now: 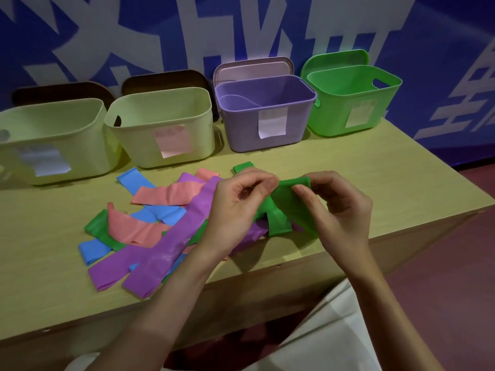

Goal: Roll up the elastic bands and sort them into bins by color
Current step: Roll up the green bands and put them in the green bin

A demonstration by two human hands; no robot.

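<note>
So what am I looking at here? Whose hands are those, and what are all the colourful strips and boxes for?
This is one picture from a camera worn on a person's head, looking down at their own two hands. No robot here. The left hand and right hand both pinch a green band, raised a little above the table, as if starting to roll it. More stretchy bands lie in a heap: blue, pink, purple and green. At the back stand four bins: two pale yellow ones, a purple bin and a green bin. The green band probably belongs in the green one.
</note>
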